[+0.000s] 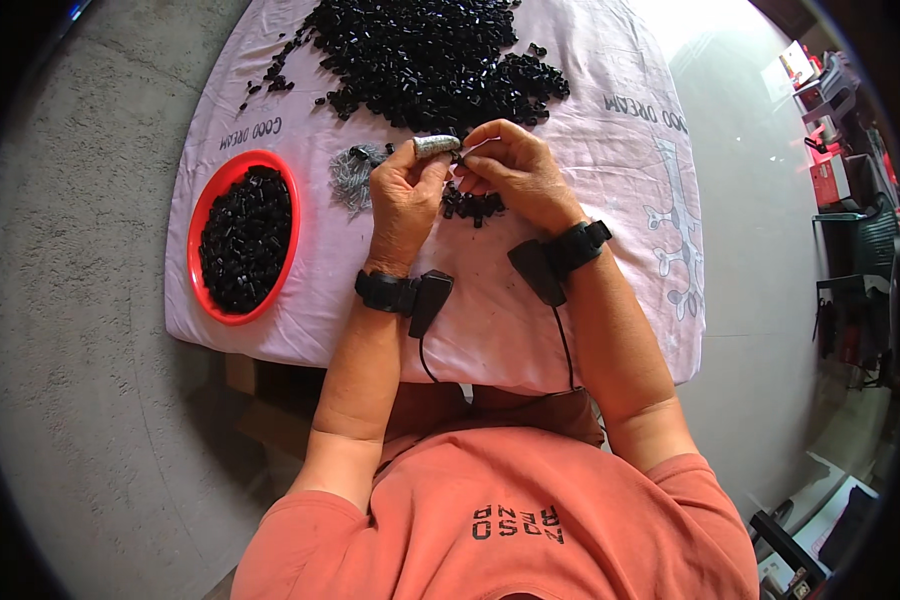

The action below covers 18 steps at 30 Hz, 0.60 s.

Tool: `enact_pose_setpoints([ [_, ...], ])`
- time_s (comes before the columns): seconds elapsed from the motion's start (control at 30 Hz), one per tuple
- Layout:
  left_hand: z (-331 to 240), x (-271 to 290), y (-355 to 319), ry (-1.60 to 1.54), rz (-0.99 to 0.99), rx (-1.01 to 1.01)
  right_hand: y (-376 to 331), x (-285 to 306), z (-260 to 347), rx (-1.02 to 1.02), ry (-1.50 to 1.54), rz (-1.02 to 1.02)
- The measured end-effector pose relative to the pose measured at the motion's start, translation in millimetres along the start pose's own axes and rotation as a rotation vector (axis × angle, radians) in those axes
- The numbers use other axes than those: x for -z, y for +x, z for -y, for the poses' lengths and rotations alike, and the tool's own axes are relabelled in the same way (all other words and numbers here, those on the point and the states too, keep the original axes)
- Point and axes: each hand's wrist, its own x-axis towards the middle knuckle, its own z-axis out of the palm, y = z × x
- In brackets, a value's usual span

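My left hand [405,197] and my right hand [523,170] meet over the middle of the table. A pale wrap [436,145] covers a finger of the left hand. Between the fingertips of both hands is a small black piece [457,157], mostly hidden by the fingers. Just below the hands lies a little cluster of black pieces [473,205]. Beside my left hand sits a tangle of thin grey wire-like strands [352,180]. Beyond both hands spreads a large heap of small black pieces [420,60].
A red oval basin [293,245] full of black pieces stands at the table's left. A pink printed cloth [610,260] covers the table. Cables hang from the devices on both wrists. A dark green chair [875,240] and boxes are far right.
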Motion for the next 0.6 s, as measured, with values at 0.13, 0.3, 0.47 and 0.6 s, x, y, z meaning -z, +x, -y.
enact_pose_setpoints([
  [0.13,2.1,1.8,0.5,-0.05,-0.022,0.008,-0.9,-3.3,0.1,-0.028,0.039,-0.006],
  [0.3,3.8,1.0,0.5,-0.094,-0.05,0.029,0.3,-3.9,-3.5,-0.053,0.087,-0.031],
  [0.47,3.4,0.0,0.0,-0.093,-0.068,0.028,-0.6,-4.3,-0.7,-0.085,0.074,-0.032],
  [0.6,1.1,-0.4,-1.0,-0.082,-0.09,0.035,-1.4,-6.2,0.0,-0.074,0.052,-0.022],
])
